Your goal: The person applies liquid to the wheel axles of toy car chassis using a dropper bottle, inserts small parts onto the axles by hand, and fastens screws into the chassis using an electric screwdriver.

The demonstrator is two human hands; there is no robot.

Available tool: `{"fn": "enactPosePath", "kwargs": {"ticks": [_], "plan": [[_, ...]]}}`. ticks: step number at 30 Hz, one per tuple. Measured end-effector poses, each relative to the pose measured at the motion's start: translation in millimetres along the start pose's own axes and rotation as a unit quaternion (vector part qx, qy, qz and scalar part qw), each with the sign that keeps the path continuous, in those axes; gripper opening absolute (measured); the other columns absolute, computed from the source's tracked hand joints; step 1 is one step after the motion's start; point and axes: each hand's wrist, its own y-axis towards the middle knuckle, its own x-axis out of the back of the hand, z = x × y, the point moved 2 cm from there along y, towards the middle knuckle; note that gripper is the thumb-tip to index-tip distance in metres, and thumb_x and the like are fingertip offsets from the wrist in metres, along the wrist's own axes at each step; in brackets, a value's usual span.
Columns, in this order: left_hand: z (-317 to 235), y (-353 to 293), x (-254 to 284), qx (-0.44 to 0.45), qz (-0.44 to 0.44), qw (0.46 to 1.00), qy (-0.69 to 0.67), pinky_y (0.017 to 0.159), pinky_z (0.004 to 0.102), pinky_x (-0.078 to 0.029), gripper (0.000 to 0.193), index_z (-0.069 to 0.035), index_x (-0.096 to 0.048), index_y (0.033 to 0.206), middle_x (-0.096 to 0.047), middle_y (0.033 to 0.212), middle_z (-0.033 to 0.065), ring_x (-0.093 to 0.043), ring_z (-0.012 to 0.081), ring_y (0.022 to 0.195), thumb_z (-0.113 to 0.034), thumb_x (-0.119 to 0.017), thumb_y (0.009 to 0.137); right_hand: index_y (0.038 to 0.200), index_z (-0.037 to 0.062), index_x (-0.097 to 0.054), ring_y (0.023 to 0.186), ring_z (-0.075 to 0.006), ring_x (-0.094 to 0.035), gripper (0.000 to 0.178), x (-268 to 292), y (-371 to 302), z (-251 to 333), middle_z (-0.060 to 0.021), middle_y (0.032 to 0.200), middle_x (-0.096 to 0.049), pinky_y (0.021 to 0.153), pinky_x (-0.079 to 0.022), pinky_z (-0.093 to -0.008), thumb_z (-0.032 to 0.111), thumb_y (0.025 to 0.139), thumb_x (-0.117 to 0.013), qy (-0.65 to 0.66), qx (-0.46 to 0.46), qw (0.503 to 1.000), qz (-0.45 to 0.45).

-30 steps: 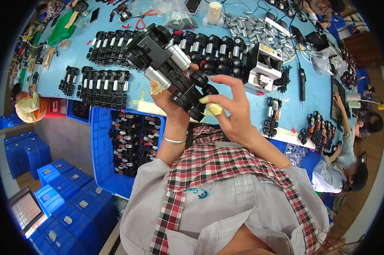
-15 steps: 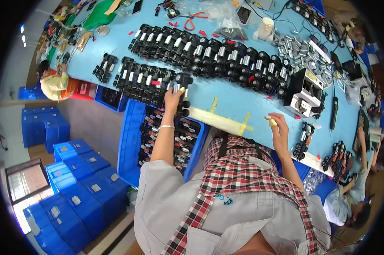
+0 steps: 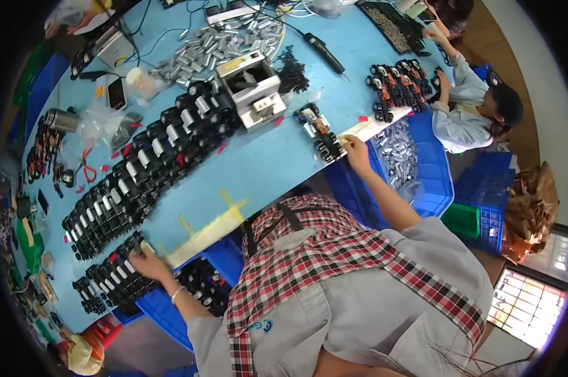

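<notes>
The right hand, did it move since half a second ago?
Yes. Against the white machine, the right hand moved right, now beside the lone chassis.

We see a light blue surface (image 3: 252, 173) with a cream strip (image 3: 199, 242) and yellow tape (image 3: 238, 206) along its near edge. Towards the right of that edge, the lone chassis (image 3: 318, 131) is black, silver and orange; the long row of chassis (image 3: 139, 164), farther from the edge, is black and silver. We find red, black and white checks on the apron (image 3: 315, 261), grey on the shirt (image 3: 287, 330).
</notes>
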Motion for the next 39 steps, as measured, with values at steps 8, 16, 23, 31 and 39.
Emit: {"fn": "enactPosePath", "kwargs": {"ticks": [8,16,23,31,39], "plan": [[-354,-260,-252,0.152,0.484,0.822,-0.26,0.094,0.0385,-0.039,0.108,0.005,-0.019,0.137,-0.043,0.124,0.0203,-0.046,0.0297,0.113,-0.037,-0.082,0.06,0.123,0.0094,-0.052,0.104,-0.0242,-0.056,0.049,-19,150,-13,-0.0119,0.119,-0.056,0.087,-0.046,-0.0341,0.009,0.076,-0.064,0.072,0.128,0.984,0.097],[-347,-285,-270,0.311,0.44,0.734,-0.413,0.079,0.0289,-0.042,0.061,0.0,-0.03,0.12,-0.048,0.105,0.0086,-0.049,0.0146,0.091,-0.007,-0.067,0.073,0.121,0.0032,-0.051,0.093,-0.0228,-0.057,0.045,-74,164,-7,-0.011,0.099,-0.061,0.08,-0.045,-0.0308,0.007,0.077,-0.061,0.12,0.153,0.967,0.165],[-295,-178,-94,0.371,0.398,0.367,-0.754,0.083,0.0351,-0.048,0.054,0.001,-0.038,0.13,-0.053,0.117,0.0182,-0.056,0.0231,0.094,-0.034,-0.046,0.09,0.123,-0.0018,-0.049,0.085,-0.0169,-0.055,0.038,32,69,114,-0.0061,0.094,-0.047,0.079,-0.046,-0.0299,0.001,0.086,-0.054,0.453,0.125,0.851,0.236],[-361,-95,-20,0.243,0.275,0.377,-0.85,0.097,0.045,-0.042,0.09,-0.001,-0.036,0.133,-0.046,0.129,0.0192,-0.053,0.0301,0.111,-0.066,-0.055,0.075,0.106,0.0052,-0.053,0.084,-0.0096,-0.052,0.04,55,-39,262,0.0,0.096,-0.054,0.072,-0.043,-0.0237,0.017,0.074,-0.075,0.664,0.136,0.666,0.31],[-364,-83,13,0.258,0.29,0.246,-0.888,0.093,0.0409,-0.047,0.087,0.0,-0.032,0.133,-0.044,0.126,0.0203,-0.051,0.0317,0.109,-0.045,-0.073,0.071,0.1,0.0019,-0.052,0.084,-0.0198,-0.055,0.035,55,-94,278,-0.0124,0.096,-0.058,0.073,-0.046,-0.0303,0.013,0.075,-0.073,0.473,0.429,0.746,0.189]]}}
